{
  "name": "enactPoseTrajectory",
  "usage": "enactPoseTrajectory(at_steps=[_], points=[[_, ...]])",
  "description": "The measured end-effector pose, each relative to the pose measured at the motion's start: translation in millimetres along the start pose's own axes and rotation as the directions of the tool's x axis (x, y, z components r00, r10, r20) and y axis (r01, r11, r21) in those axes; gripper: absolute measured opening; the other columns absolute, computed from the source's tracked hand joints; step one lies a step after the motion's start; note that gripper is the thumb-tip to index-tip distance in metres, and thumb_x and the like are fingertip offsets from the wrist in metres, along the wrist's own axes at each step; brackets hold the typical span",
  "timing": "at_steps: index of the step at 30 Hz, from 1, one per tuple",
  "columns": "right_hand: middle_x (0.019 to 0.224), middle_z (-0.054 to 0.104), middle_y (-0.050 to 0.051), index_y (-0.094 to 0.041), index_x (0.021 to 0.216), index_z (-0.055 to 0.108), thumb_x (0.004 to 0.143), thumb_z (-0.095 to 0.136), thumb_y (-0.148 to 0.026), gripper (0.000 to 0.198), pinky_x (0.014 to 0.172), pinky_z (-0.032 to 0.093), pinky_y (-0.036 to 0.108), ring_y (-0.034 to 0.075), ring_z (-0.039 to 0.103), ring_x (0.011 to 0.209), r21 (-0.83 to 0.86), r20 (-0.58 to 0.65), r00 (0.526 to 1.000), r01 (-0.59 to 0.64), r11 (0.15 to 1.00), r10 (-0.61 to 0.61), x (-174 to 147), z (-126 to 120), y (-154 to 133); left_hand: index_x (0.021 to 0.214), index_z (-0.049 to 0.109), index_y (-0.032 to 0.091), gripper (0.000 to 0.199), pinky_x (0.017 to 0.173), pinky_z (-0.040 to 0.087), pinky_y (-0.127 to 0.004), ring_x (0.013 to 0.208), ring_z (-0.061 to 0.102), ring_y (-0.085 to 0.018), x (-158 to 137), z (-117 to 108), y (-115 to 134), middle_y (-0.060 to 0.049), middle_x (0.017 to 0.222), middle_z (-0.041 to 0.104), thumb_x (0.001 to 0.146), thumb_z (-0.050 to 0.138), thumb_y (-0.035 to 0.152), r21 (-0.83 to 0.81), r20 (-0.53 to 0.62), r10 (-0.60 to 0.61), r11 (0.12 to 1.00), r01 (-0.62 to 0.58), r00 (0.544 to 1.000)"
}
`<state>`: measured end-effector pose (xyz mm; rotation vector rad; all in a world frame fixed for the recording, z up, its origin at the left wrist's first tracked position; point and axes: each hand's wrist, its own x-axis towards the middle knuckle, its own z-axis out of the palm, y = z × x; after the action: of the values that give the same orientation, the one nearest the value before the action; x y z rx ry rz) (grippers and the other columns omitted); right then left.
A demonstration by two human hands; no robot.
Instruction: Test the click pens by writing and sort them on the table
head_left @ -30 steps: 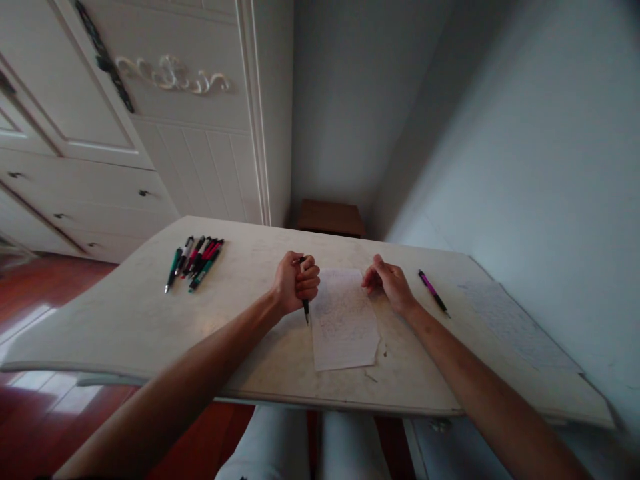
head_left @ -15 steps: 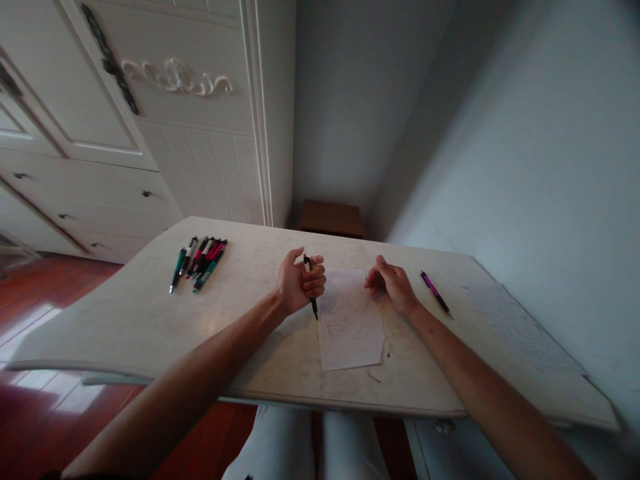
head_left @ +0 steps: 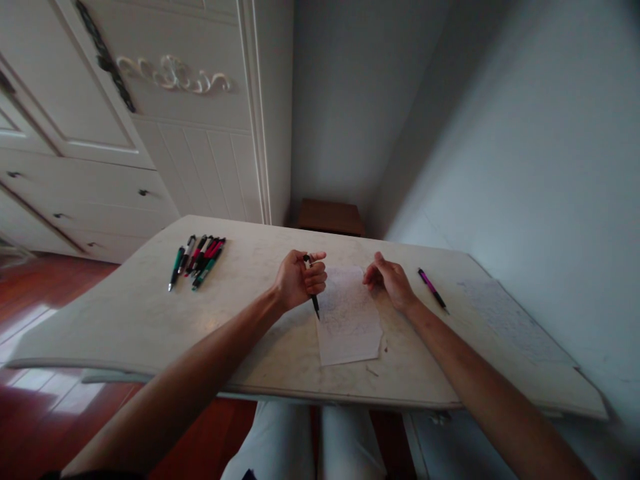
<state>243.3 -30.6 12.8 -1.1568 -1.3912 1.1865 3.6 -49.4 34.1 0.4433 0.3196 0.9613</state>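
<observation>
My left hand point(head_left: 299, 280) is closed around a black-and-white pen point(head_left: 315, 301), which slants with its tip down at the left edge of a sheet of paper point(head_left: 350, 343). The thumb lies at the pen's top end, and the index finger sticks out. Handwriting-like marks cover much of the sheet. At the sheet's upper right edge rests my right hand point(head_left: 393, 283), loosely curled, thumb raised, with nothing visible in it. A purple-and-black pen point(head_left: 433, 291) lies on the table to the right of that hand.
Several pens point(head_left: 200, 260) lie bunched on the left of the white table point(head_left: 135, 320). Another written sheet point(head_left: 515, 320) lies at the right by the wall. Small dark scraps point(head_left: 371, 371) are near the front edge. A white cabinet point(head_left: 210, 160) stands behind, beside a brown wooden piece point(head_left: 331, 217).
My left thumb has come down onto the pen's top end, and the index finger has stretched out. My right hand stays where it was. The whole view has shifted slightly.
</observation>
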Motion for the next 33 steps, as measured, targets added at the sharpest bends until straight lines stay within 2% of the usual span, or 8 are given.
enactPoseTrajectory(at_steps=[8,14,20,25,29,33], points=[[0.055,0.066,0.007,-0.016,0.056,0.063,0.074,0.053,-0.078,0.065,0.046,0.044,0.025,0.012,0.055,0.044,0.003,-0.007,1.0,0.001,1.0,-0.001,1,1,1,0.085,0.06,0.013,0.018,0.038,0.028,-0.021,0.041,0.033,-0.01,-2,6,0,0.006,0.053,0.028,0.083,0.045,0.025,0.005,0.023,-0.018,1.0,0.018,1.0],[0.055,0.066,0.007,-0.016,0.056,0.063,0.074,0.053,-0.077,0.064,0.045,0.043,0.024,0.012,0.056,0.044,-0.006,-0.008,1.0,0.009,1.0,-0.009,0,0,0,0.091,0.063,0.011,0.026,0.042,0.03,-0.022,0.044,0.034,-0.011,-6,10,2,0.005,0.055,0.03,0.085,0.045,0.029,0.023,0.052,-0.002,1.0,0.001,0.999],[0.058,0.066,0.006,-0.015,0.059,0.063,0.076,0.052,-0.076,0.064,0.048,0.045,0.024,0.011,0.057,0.046,-0.049,0.059,0.998,0.037,0.998,-0.034,0,0,3,0.097,0.063,0.01,0.031,0.044,0.031,-0.023,0.047,0.035,-0.011,-7,11,2,0.004,0.057,0.031,0.085,0.044,0.03,0.026,0.06,0.002,1.0,-0.004,0.998],[0.063,0.065,0.005,-0.015,0.064,0.063,0.079,0.055,-0.07,0.058,0.053,0.05,0.024,0.012,0.06,0.053,-0.138,0.149,0.986,0.101,0.985,-0.08,-3,2,7,0.097,0.062,0.01,0.029,0.045,0.031,-0.023,0.047,0.036,-0.011,-6,10,1,0.004,0.057,0.031,0.086,0.043,0.029,0.024,0.055,0.014,1.0,-0.016,0.998],[0.07,0.065,0.005,-0.014,0.069,0.063,0.081,0.057,-0.065,0.053,0.059,0.054,0.027,0.014,0.065,0.061,-0.173,0.152,0.984,0.125,0.977,-0.099,-5,2,7,0.098,0.061,0.01,0.031,0.046,0.033,-0.024,0.049,0.038,-0.011,-6,9,0,0.003,0.059,0.034,0.088,0.043,0.033,0.015,0.06,0.022,1.0,-0.023,0.998],[0.077,0.069,0.008,-0.015,0.074,0.066,0.083,0.057,-0.063,0.049,0.071,0.056,0.032,0.019,0.069,0.072,-0.208,0.172,0.977,0.161,0.965,-0.126,-2,1,10,0.097,0.061,0.01,0.03,0.046,0.033,-0.023,0.049,0.039,-0.011,-6,10,2,0.003,0.058,0.034,0.087,0.042,0.03,0.01,0.032,0.046,0.999,-0.046,0.998]])
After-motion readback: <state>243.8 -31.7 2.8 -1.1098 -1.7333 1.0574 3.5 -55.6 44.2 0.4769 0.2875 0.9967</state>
